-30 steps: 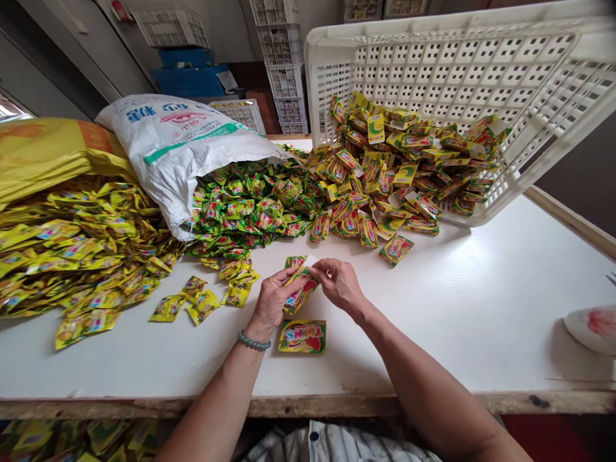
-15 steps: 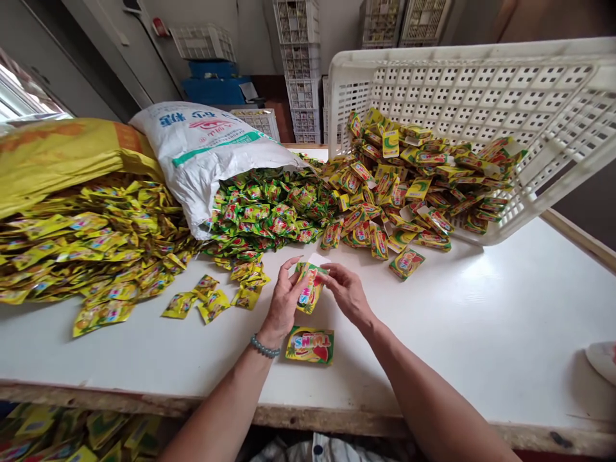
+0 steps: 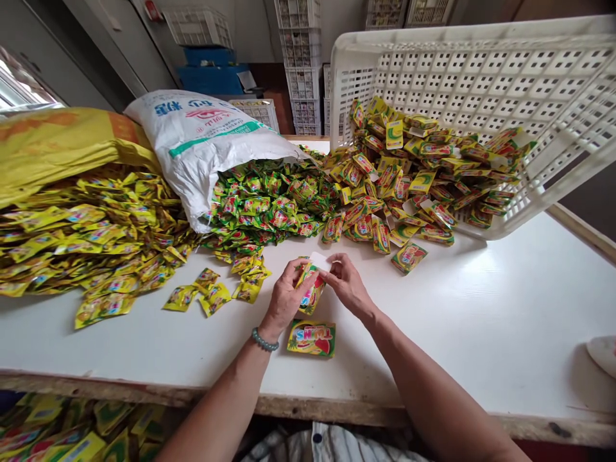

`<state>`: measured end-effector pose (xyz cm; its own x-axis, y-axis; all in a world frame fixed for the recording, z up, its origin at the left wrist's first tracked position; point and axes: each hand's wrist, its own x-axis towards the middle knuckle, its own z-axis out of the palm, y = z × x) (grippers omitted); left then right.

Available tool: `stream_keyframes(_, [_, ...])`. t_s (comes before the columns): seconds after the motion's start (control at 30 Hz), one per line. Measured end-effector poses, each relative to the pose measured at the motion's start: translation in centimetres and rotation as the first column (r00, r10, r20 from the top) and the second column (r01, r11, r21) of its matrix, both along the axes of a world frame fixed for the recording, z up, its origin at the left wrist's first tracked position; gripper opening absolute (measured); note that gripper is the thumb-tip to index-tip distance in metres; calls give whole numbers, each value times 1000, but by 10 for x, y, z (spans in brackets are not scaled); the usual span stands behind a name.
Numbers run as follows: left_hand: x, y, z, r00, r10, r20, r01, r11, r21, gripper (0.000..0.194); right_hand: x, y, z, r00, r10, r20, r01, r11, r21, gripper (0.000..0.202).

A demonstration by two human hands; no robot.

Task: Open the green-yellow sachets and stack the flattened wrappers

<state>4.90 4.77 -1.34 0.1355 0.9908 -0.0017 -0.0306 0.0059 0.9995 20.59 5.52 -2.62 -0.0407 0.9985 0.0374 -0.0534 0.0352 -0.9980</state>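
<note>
White desk [image 3: 481, 308] along the near edge, storeroom behind with stacked lattice crates [image 3: 298, 58] and a blue box [image 3: 212, 70] against the back wall. Both hands meet at mid-desk: left hand [image 3: 283, 298] cups a small yellow-green packet [image 3: 310, 292] from the left with fingers curled round it; right hand [image 3: 347, 285] pinches a small white card [image 3: 320, 261] at the packet's upper mouth. Change over the last second: the packet has been tilted up from lying low between the palms, the white card now shows clearer at its top edge, and the left thumb has closed down again after lifting half a second ago. Judged from this, the card is being worked into or against the packet, and the step looks under way, not finished. Beaded bracelet [image 3: 264, 341] on the left wrist. Counts: two hands; one packet in hand; one white card; one flat printed packet [image 3: 312, 338] lying face up on the desk just below the hands, apart from them. One tipped white crate [image 3: 481, 83] at right rear, spilling a heap of yellow packs [image 3: 414, 173], too many to count; one of them [image 3: 409, 255] lies clear of the heap. One white sack [image 3: 202, 138] on its side, green packets [image 3: 269, 205] pouring from its mouth, uncountable. One yellow sack [image 3: 52, 144] at far left over a spread of yellow sachets [image 3: 91, 237]. About five loose sachets [image 3: 212, 296] sit left of the hands. More packets under the desk edge at lower left [image 3: 62, 436], number unclear.
</note>
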Motion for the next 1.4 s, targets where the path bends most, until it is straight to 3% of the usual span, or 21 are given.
stream_keyframes(0.07, [0,1,0,997,29,72,-27,999,-23,39,0,0,4,999,-16,28,16,1000,12,46])
stream_keyframes(0.23, [-1,2,4,968,157,194,-144,986,-80,43,-2,-7,21,978,-10,208,-21,989,146,29])
stream_keyframes(0.37, [-1,1,7,965,185,183,-171,981,-88,41,-6,-10,23,998,63,21,-63,998,-1,38])
stream_keyframes(0.57, [3,-2,14,967,162,194,-136,981,-139,46,-3,-5,20,987,-26,-157,4,990,-141,40])
stream_keyframes(0.73, [0,-2,19,975,130,181,-105,984,-143,48,11,-2,21,983,89,-159,-123,968,-220,39])
stream_keyframes(0.87, [-3,-3,20,965,151,213,-117,980,-163,51,18,-4,23,969,238,-60,-245,956,-163,37])
stream_keyframes(0.93, [-4,-3,20,957,163,242,-120,976,-183,51,17,-7,24,966,256,36,-251,962,-109,34])
stream_keyframes(1.07, [-8,0,19,937,190,293,-132,969,-208,51,2,-17,23,956,95,276,-124,988,88,31])
stream_keyframes(1.2, [-12,2,16,926,211,313,-148,966,-213,53,-13,-24,21,953,-12,303,-56,975,216,29])
stream_keyframes(1.27, [-12,0,15,949,143,280,-79,970,-228,51,-13,-23,19,954,-81,290,40,989,145,38])
stream_keyframes(1.33, [-10,-4,16,979,-57,196,106,962,-252,46,-9,-17,16,935,-159,317,142,987,75,48])
stream_keyframes(1.4, [-12,-7,19,959,-280,51,284,934,-216,39,-3,-7,9,904,-207,374,181,978,103,42])
